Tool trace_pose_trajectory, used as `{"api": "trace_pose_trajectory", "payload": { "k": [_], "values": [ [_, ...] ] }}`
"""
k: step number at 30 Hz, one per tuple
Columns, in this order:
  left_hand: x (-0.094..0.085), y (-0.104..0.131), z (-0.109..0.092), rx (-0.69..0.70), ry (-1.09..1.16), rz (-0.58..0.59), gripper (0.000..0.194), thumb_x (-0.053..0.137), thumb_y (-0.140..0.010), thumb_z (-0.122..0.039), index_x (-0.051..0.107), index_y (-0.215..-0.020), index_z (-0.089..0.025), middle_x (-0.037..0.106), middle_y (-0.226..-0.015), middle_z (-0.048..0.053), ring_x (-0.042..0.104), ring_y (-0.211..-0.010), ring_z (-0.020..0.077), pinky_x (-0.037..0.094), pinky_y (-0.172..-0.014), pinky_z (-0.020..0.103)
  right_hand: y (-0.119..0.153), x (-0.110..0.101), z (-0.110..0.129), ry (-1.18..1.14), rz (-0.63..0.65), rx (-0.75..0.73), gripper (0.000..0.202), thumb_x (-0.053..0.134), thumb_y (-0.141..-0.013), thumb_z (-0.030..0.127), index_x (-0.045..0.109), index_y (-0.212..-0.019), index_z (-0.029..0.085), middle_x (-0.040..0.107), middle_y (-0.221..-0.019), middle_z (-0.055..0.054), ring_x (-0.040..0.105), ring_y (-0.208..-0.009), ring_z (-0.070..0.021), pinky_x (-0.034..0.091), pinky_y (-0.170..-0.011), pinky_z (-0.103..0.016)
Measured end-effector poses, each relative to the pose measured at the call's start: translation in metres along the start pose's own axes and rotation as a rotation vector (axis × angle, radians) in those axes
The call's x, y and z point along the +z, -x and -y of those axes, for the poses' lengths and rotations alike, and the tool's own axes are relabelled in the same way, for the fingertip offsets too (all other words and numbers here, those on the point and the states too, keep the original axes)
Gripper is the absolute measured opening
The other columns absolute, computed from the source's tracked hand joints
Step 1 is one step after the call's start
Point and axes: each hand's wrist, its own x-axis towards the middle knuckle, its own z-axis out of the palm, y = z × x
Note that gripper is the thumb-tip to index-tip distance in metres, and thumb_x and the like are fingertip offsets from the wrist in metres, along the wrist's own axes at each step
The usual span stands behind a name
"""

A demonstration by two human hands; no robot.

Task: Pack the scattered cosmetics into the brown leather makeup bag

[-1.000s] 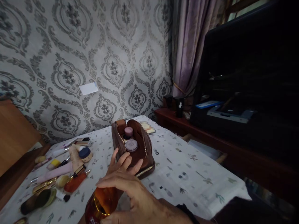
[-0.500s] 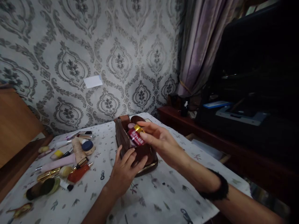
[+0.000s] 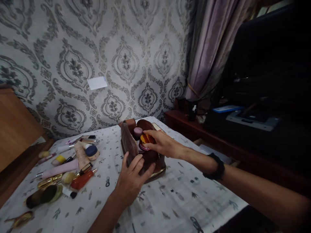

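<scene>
A brown zippered cosmetic bag [image 3: 126, 139] stands unzipped on the table. My left hand [image 3: 131, 178] grips its near side, fingers over the edge and thumb by the gold zipper. Inside the bag's mouth, my right hand [image 3: 165, 144] pinches a dark red jar [image 3: 145, 147] by its gold lid [image 3: 145, 139], which is tipped up toward me. White lettering runs along the jar's side. Just behind it, a small container with a pink lid [image 3: 138, 131] sits in the bag. The bag's lower inside is partly hidden by my hands.
Makeup lies spread on the patterned cloth [image 3: 97, 204] at left: a jar with a navy lid [image 3: 91, 151], a pink tube [image 3: 62, 167], an orange-red item [image 3: 81, 180] and several others. A wooden panel [image 3: 19, 129] borders the left; a dark red desk [image 3: 177, 121] stands right.
My right hand has lowered the red jar deeper into the bag and turned its gold lid upward. My left hand stays on the bag's near side.
</scene>
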Motion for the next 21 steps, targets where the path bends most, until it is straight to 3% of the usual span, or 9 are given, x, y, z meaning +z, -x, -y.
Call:
{"api": "trace_pose_trajectory", "payload": {
  "k": [7,9,14,17,21],
  "values": [
    [0.000,-0.002,-0.001,-0.006,0.011,-0.023,0.040,0.047,-0.093,-0.005,0.062,-0.126,-0.024,0.069,-0.110,0.008,0.057,-0.120,0.0192,0.017,-0.121,0.051,-0.010,0.000,0.005,0.167,0.115,-0.079,0.056,0.063,-0.084,0.019,0.050,-0.138,0.015,0.069,-0.113,-0.012,0.065,-0.104,-0.0278,0.048,-0.088,-0.035],
    [0.001,0.000,-0.001,-0.006,0.015,-0.014,0.041,0.047,-0.093,-0.005,0.062,-0.126,-0.024,0.069,-0.110,0.008,0.057,-0.120,0.0196,0.017,-0.122,0.051,-0.014,0.002,0.009,0.272,0.176,-0.055,0.050,0.063,-0.083,0.016,0.055,-0.133,0.014,0.067,-0.116,-0.015,0.065,-0.104,-0.0285,0.049,-0.086,-0.035],
    [0.004,0.003,0.000,-0.001,0.029,-0.004,0.044,0.049,-0.091,-0.004,0.060,-0.129,-0.023,0.068,-0.110,0.009,0.056,-0.122,0.0220,0.017,-0.121,0.054,-0.027,0.007,0.019,0.461,0.409,0.008,0.017,0.067,-0.083,0.017,0.071,-0.097,0.008,0.070,-0.100,-0.018,0.068,-0.084,-0.0263,0.049,-0.067,-0.030],
    [0.004,0.004,0.000,-0.004,0.016,0.003,0.046,0.050,-0.089,-0.003,0.060,-0.129,-0.023,0.068,-0.110,0.009,0.056,-0.122,0.0229,0.019,-0.120,0.055,-0.034,0.009,0.022,0.519,0.516,0.020,0.023,0.071,-0.076,0.014,0.072,-0.098,0.005,0.071,-0.099,-0.017,0.068,-0.079,-0.0238,0.048,-0.062,-0.028],
    [0.003,0.004,0.000,0.003,0.010,0.010,0.047,0.049,-0.088,-0.002,0.061,-0.128,-0.023,0.068,-0.111,0.009,0.056,-0.123,0.0232,0.021,-0.119,0.055,-0.042,0.015,0.020,0.600,0.608,0.033,0.024,0.069,-0.072,0.007,0.072,-0.095,0.004,0.072,-0.096,-0.017,0.068,-0.086,-0.0257,0.051,-0.071,-0.030]
  ]
}}
